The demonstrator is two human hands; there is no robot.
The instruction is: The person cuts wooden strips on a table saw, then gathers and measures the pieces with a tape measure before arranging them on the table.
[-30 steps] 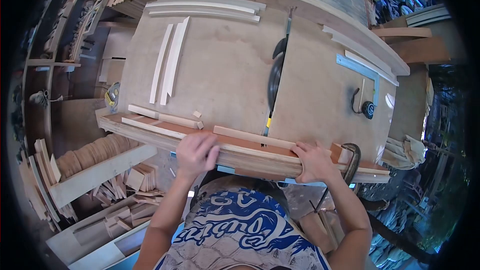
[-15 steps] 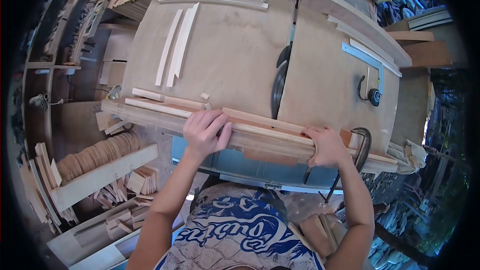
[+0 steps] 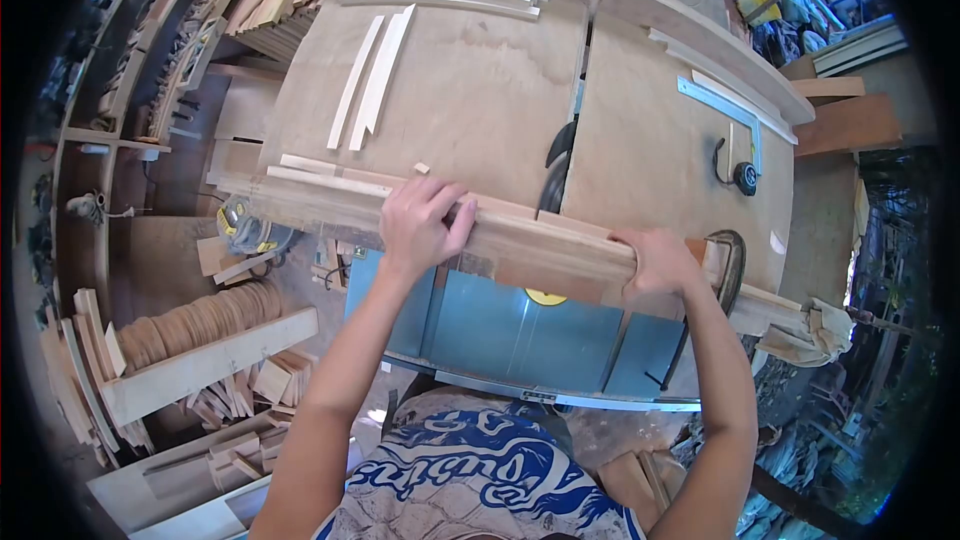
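Note:
My left hand (image 3: 425,225) is closed over the near wooden fence (image 3: 560,252) of a plywood sled (image 3: 470,90), left of a dark circular saw blade (image 3: 558,168). To the right of the blade, my right hand (image 3: 662,265) grips the same fence, thumb on the near side. Beside that hand a C-clamp (image 3: 738,265) bites a block at the fence. A thin wood strip (image 3: 510,206) lies along the fence's far side, partly hidden by my left hand. Just beyond that hand sits a small offcut (image 3: 422,168).
White-edged strips (image 3: 375,80) lie on the sled's left half. A framing square (image 3: 725,108) and a tape measure (image 3: 745,177) rest on its right. Below the fence stands the blue saw cabinet (image 3: 500,325). Wooden discs (image 3: 215,325) and a power tool (image 3: 245,225) are at left.
The sled, with the fence and both hands, has slid forward, away from me. More of the blue cabinet shows, including a yellow sticker. Both hands keep their hold.

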